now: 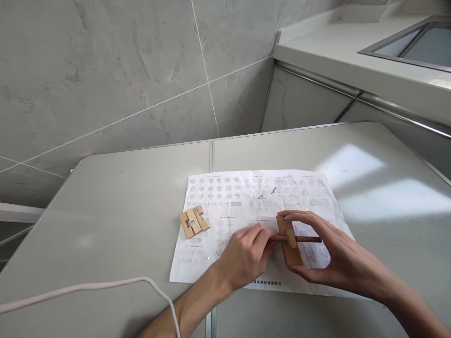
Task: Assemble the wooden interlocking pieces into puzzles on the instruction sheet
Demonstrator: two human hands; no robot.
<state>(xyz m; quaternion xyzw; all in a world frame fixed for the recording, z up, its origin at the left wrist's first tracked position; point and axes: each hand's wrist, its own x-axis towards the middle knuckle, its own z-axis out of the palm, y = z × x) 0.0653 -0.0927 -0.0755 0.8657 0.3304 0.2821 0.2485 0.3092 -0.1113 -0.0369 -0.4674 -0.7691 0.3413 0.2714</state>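
Both hands are over a printed paper sheet (232, 216) on the table. My right hand (338, 258) grips a flat brown wooden puzzle piece (292, 253) by its two ends, thumb at the near end and a finger at the far end. A thin reddish-brown wooden stick (308, 239) crosses the piece at its middle, by a small rounded wooden part. My left hand (248, 251) is closed with its fingertips on the left end of the stick. Those fingertips are partly hidden. Left of the hands, light wooden puzzle blocks (194, 222) lie together on the paper's left edge.
A white cable (105, 284) runs across the near left of the grey folding table (116, 211), over my left forearm. Behind the table rise a grey tiled wall (123, 61) and, at the right, a pale counter (327, 51).
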